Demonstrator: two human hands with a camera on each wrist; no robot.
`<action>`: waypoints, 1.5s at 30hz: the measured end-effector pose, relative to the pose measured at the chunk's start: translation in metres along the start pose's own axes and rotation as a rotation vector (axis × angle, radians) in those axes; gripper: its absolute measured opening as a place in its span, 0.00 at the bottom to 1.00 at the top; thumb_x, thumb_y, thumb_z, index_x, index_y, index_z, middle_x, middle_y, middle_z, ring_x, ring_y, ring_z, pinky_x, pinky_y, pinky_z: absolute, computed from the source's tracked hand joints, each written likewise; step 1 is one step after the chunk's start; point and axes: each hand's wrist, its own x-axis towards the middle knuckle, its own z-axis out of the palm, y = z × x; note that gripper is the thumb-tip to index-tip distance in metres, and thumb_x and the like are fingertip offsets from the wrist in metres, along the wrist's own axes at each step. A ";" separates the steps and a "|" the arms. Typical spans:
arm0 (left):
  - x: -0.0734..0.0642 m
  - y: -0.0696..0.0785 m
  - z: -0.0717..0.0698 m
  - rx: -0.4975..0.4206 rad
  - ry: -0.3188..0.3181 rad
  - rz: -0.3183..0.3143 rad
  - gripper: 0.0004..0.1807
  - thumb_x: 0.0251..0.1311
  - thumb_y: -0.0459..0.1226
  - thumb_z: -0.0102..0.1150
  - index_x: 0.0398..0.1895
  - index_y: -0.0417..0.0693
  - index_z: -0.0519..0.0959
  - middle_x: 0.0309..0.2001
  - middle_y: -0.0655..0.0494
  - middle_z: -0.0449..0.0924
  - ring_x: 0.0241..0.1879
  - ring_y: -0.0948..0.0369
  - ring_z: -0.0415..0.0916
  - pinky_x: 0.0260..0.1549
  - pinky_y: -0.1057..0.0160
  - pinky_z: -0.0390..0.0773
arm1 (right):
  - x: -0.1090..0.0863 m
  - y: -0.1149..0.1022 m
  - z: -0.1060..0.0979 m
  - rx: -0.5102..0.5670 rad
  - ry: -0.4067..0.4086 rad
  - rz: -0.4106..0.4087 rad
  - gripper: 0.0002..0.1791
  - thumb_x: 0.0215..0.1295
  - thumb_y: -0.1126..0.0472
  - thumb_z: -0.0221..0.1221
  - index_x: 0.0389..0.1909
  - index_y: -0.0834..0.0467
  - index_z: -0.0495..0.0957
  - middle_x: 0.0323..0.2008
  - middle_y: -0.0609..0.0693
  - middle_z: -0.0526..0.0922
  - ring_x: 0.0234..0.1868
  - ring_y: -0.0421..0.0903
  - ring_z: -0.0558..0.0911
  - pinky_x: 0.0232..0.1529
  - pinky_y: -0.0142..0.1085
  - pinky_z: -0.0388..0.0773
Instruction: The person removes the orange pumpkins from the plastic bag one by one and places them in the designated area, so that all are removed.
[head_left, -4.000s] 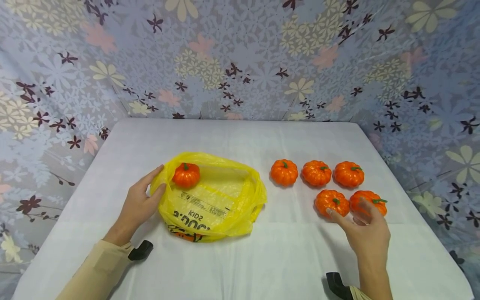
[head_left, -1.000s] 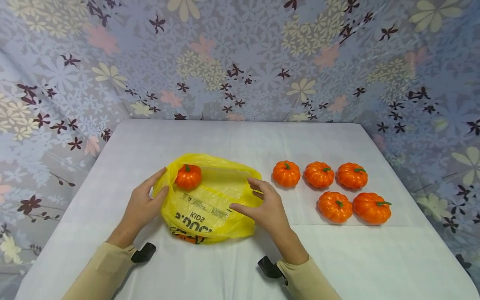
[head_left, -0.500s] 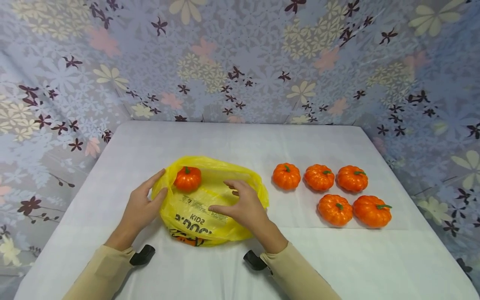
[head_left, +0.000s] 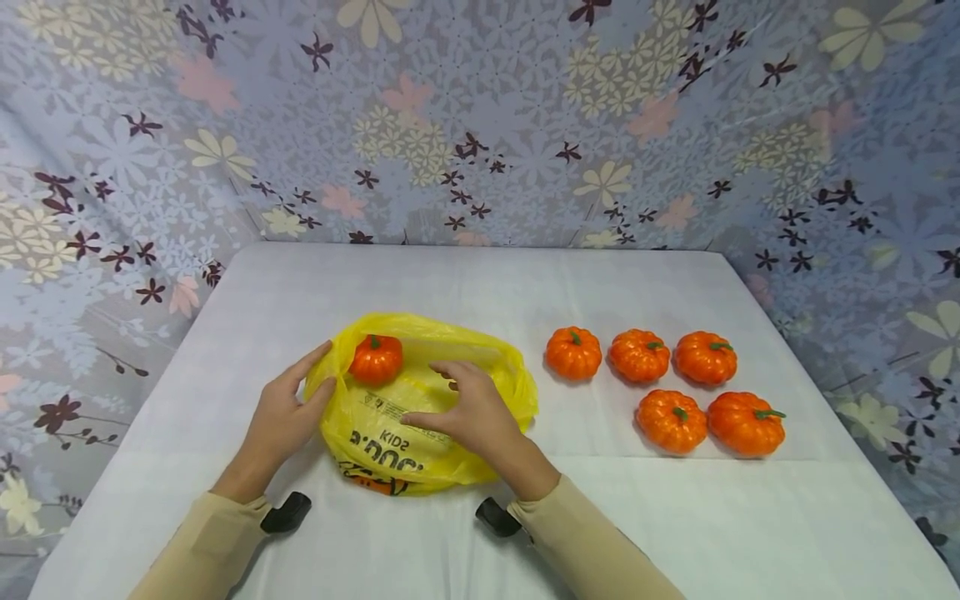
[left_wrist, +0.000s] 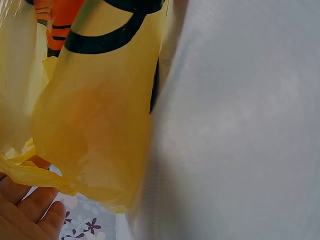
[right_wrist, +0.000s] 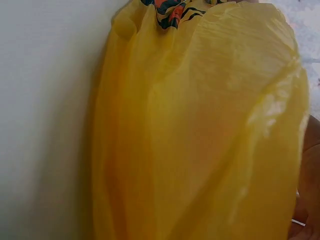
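A yellow plastic bag [head_left: 420, 454] with black print lies mouth up on the white-covered table. Inside, at its left end, sits a small orange pumpkin [head_left: 377, 360] with a green stem. My left hand [head_left: 285, 412] holds the bag's left rim, thumb inside the mouth and fingers along the outer side. My right hand [head_left: 476, 412] reaches over the right part of the mouth, thumb and fingers spread apart with nothing visible between them. Yellow film [right_wrist: 200, 125] fills most of the right wrist view, with part of the right hand dark at the edge.
Several more orange pumpkins stand in two rows to the right of the bag, the nearest-in one [head_left: 573, 354] close to its right end. White cloth [head_left: 480, 279] covers the table. Floral fabric [head_left: 480, 125] hangs behind and at both sides.
My right hand has moved left from the front-row pumpkins at the right to over the bag's mouth, and a little farther in the last half second. The left hand stays at the rim.
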 end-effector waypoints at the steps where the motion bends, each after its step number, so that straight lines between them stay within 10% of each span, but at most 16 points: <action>1: 0.000 0.000 0.001 -0.001 0.000 0.000 0.30 0.74 0.41 0.52 0.76 0.44 0.64 0.73 0.44 0.64 0.73 0.42 0.58 0.69 0.38 0.58 | 0.001 -0.001 0.001 0.007 -0.005 -0.001 0.48 0.47 0.43 0.78 0.67 0.60 0.73 0.64 0.52 0.76 0.60 0.56 0.77 0.59 0.44 0.77; 27: -0.004 0.002 0.002 0.016 0.020 0.017 0.29 0.74 0.41 0.52 0.75 0.43 0.65 0.72 0.43 0.65 0.72 0.41 0.59 0.68 0.36 0.59 | 0.028 -0.021 0.036 -0.032 -0.042 0.018 0.46 0.50 0.39 0.75 0.65 0.62 0.75 0.62 0.53 0.78 0.60 0.51 0.77 0.60 0.41 0.77; 45: -0.004 0.002 0.002 -0.001 0.033 0.056 0.29 0.73 0.39 0.53 0.74 0.41 0.65 0.71 0.43 0.66 0.71 0.42 0.61 0.68 0.38 0.61 | 0.041 -0.010 0.054 0.030 0.114 0.066 0.39 0.50 0.45 0.77 0.59 0.63 0.77 0.55 0.55 0.80 0.57 0.51 0.78 0.59 0.43 0.76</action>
